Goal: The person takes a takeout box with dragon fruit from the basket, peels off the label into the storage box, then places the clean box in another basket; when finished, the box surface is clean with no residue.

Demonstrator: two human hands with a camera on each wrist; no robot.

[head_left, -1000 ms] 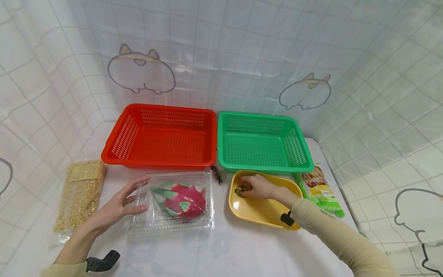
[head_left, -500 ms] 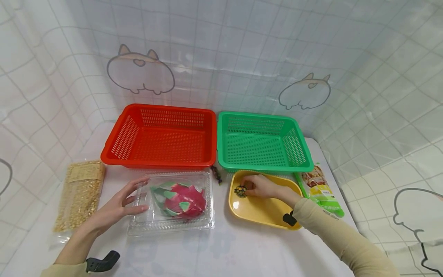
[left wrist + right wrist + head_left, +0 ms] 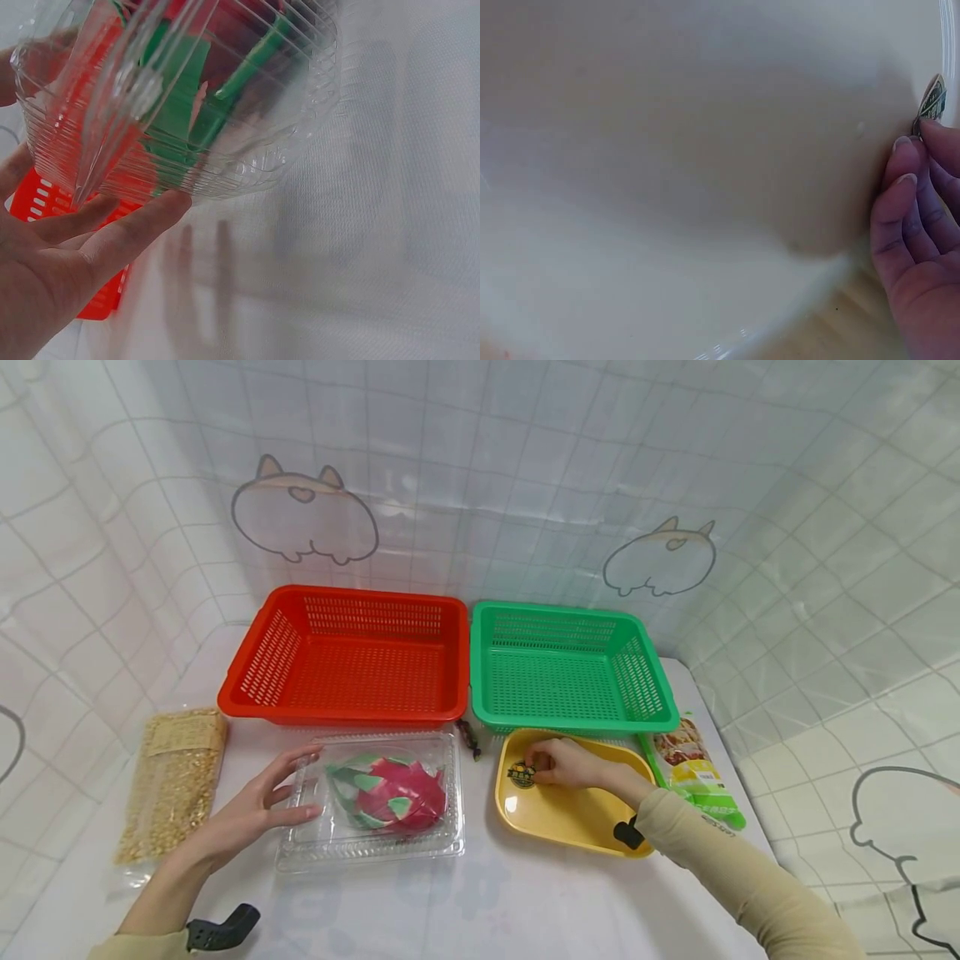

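Note:
In the yellow tray (image 3: 570, 839) my right hand (image 3: 573, 764) pinches a small round black-and-gold sticker (image 3: 521, 774) by its edge, between thumb and fingertip. The right wrist view shows the sticker (image 3: 933, 99) standing out tilted from the fingertips, close to the tray's rim. A clear plastic clamshell box (image 3: 307, 852) lies in front of the red basket, with a pink and green dragon fruit (image 3: 401, 797) inside. At the box's left side my left hand (image 3: 258, 806) rests with fingers spread, fingertips touching the plastic.
Behind stand a red basket (image 3: 345, 714) and a green basket (image 3: 577, 725), side by side. On the left lies a bag of yellow kernels (image 3: 172, 785); on the right, a green food packet (image 3: 697, 777). A small dark twisted piece (image 3: 469, 739) lies between box and tray.
My right hand has shifted slightly right and back, and its fingers now leave more of the sticker visible. The left hand and the clamshell box have stayed in place.

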